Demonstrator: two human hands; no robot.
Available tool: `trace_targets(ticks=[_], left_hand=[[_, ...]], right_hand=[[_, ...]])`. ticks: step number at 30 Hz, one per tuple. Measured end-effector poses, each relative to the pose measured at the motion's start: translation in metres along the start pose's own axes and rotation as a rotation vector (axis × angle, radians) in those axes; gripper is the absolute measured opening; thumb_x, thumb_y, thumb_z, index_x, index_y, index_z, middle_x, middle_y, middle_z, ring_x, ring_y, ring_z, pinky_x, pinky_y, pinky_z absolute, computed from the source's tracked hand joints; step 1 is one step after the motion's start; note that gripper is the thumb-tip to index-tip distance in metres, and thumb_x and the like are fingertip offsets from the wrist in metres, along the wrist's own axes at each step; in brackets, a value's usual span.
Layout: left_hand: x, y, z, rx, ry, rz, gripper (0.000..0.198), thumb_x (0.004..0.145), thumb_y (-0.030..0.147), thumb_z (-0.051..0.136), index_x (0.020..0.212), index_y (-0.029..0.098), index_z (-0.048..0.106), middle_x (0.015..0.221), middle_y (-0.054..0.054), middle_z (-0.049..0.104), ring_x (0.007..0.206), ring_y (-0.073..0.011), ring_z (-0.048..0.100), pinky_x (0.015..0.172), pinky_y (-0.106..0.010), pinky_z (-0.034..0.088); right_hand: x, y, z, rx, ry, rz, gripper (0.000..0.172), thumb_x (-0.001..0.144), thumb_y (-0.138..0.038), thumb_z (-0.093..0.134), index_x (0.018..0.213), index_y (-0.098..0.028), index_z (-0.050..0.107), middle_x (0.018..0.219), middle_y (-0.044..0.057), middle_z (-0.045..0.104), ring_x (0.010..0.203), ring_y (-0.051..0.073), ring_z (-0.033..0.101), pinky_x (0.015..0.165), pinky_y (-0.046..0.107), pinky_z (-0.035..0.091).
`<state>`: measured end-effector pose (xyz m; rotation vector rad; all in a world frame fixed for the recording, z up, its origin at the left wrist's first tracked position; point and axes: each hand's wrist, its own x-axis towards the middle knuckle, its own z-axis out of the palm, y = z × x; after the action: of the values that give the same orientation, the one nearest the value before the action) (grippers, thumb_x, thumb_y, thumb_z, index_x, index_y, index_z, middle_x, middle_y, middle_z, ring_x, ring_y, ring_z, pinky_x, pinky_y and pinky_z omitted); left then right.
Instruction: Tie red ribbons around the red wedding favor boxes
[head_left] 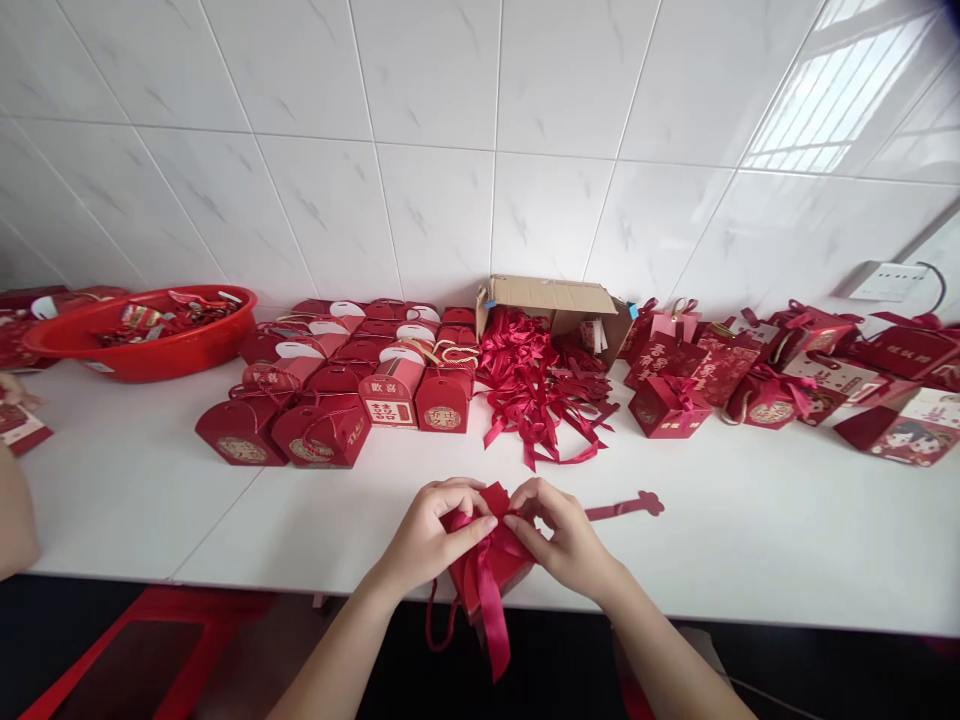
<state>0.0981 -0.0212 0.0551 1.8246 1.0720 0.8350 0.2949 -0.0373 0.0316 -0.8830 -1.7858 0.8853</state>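
Note:
At the near edge of the white table (750, 540) I hold a small red gift box (491, 565). My left hand (435, 530) and my right hand (559, 535) both pinch the red ribbon (491, 600) at the box top, fingers closed on it. The ribbon's ends hang down in front of the box over the table edge. A flat red paper strip (626, 507) lies just right of my right hand.
Rows of closed red boxes (345, 385) stand behind. A heap of red ribbon bows (536, 385) spills from an open cardboard carton (559, 300). More red boxes and bags (780, 375) fill the right. A red basin (142, 335) sits far left, near another person's arm (15, 510).

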Motion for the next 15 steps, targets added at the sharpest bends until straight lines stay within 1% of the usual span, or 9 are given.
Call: trace_targets(ticks=[3, 7, 11, 15], left_hand=[[0.001, 0.001, -0.001, 0.008, -0.010, -0.012, 0.037, 0.078, 0.025, 0.063, 0.056, 0.022, 0.034, 0.079, -0.003, 0.074, 0.112, -0.0245, 0.060, 0.092, -0.032, 0.044], [0.002, 0.001, 0.000, 0.043, -0.008, -0.030, 0.034, 0.075, 0.026, 0.065, 0.055, 0.022, 0.038, 0.077, -0.002, 0.074, 0.112, -0.0252, 0.060, 0.093, -0.033, 0.043], [0.002, -0.002, 0.001, 0.109, -0.002, -0.017, 0.032, 0.071, 0.025, 0.069, 0.053, 0.022, 0.043, 0.076, 0.000, 0.074, 0.110, -0.0259, 0.062, 0.097, -0.035, 0.039], [0.004, -0.005, 0.000, 0.121, -0.029, 0.018, 0.039, 0.068, 0.024, 0.073, 0.052, 0.021, 0.036, 0.073, 0.001, 0.074, 0.107, -0.0264, 0.064, 0.104, -0.039, 0.031]], right_hand=[[0.002, 0.000, 0.002, 0.053, 0.026, 0.074, 0.006, 0.088, -0.018, 0.058, 0.085, -0.021, 0.053, 0.075, -0.001, 0.057, 0.062, 0.012, 0.050, 0.055, 0.024, 0.040], [0.005, 0.001, 0.003, 0.173, 0.061, 0.141, 0.008, 0.088, -0.022, 0.059, 0.083, -0.021, 0.053, 0.074, -0.001, 0.057, 0.063, 0.012, 0.054, 0.058, 0.025, 0.043], [0.005, 0.007, 0.003, 0.277, 0.143, 0.196, 0.015, 0.085, -0.028, 0.065, 0.081, -0.021, 0.052, 0.069, -0.003, 0.054, 0.059, 0.011, 0.051, 0.055, 0.024, 0.042], [0.003, 0.013, 0.002, 0.390, 0.224, 0.251, 0.026, 0.081, -0.035, 0.071, 0.079, -0.021, 0.050, 0.069, -0.002, 0.056, 0.059, 0.011, 0.052, 0.053, 0.024, 0.043]])
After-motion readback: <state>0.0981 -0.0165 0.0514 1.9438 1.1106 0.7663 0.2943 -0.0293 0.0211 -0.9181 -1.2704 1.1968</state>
